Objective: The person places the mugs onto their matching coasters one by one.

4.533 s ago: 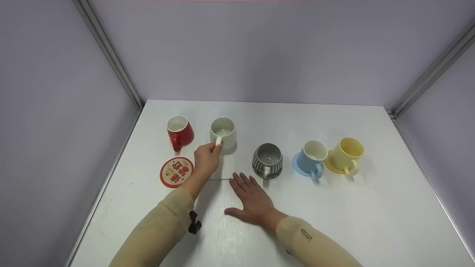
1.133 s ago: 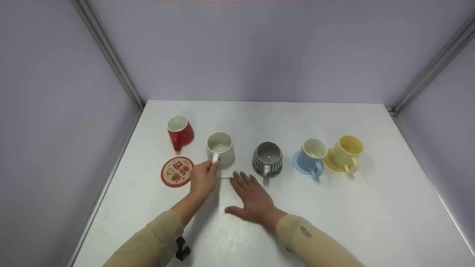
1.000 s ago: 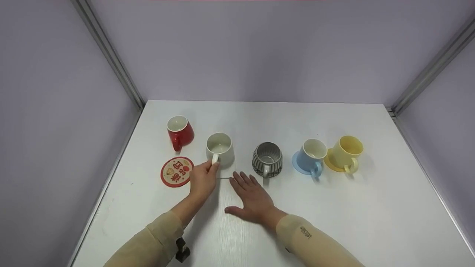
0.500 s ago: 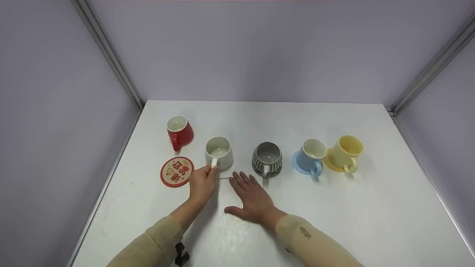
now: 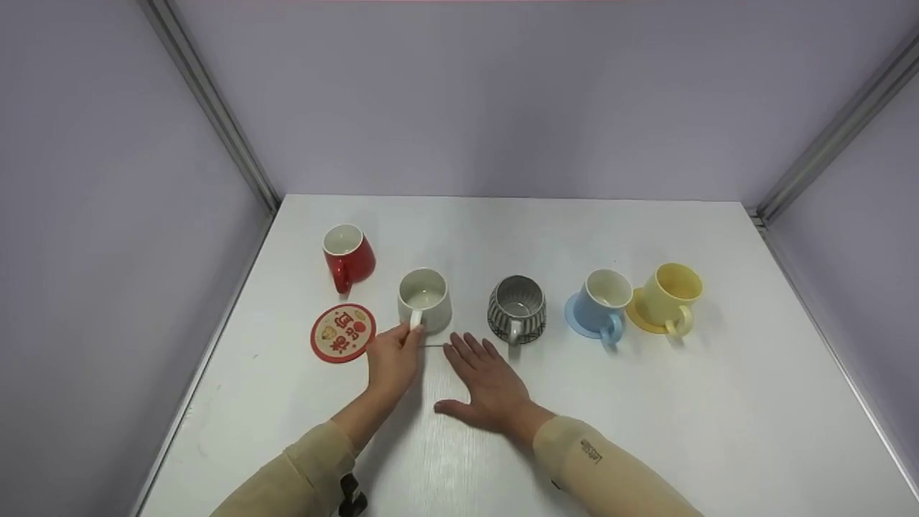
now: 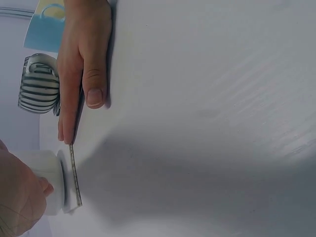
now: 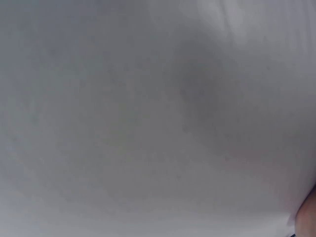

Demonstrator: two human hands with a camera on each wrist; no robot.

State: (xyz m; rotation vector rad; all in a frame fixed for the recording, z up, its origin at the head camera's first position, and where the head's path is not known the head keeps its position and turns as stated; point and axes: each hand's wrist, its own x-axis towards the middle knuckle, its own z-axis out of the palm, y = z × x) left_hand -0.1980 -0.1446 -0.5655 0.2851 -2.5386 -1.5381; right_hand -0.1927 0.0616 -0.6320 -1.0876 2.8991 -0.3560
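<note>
My left hand (image 5: pixel 393 361) pinches the handle of a white mug (image 5: pixel 435 316), seen upright in the head view. Beneath the mug lies a thin white square coaster (image 5: pixel 439 339); its near edge shows as a dark line, and in the left wrist view this coaster (image 6: pixel 75 175) sits right at the mug's base. Whether the base touches it I cannot tell. My right hand (image 5: pixel 492 388) lies flat on the table, fingers straight, tips at the coaster's near right corner. A grey striped mug (image 5: pixel 517 310) stands on a dark patterned coaster just beyond those fingers.
A red mug (image 5: pixel 352 260) stands at the left behind a round red-rimmed coaster (image 5: pixel 321 350). To the right, a blue mug (image 5: pixel 600 311) and a yellow mug (image 5: pixel 660 305) stand on round coasters in their own colours. Walls enclose the white table (image 5: pixel 646 431).
Over these seconds the left hand has brought the white mug toward me, over the white coaster; in the last half second it shifts only slightly. The right hand stays put.
</note>
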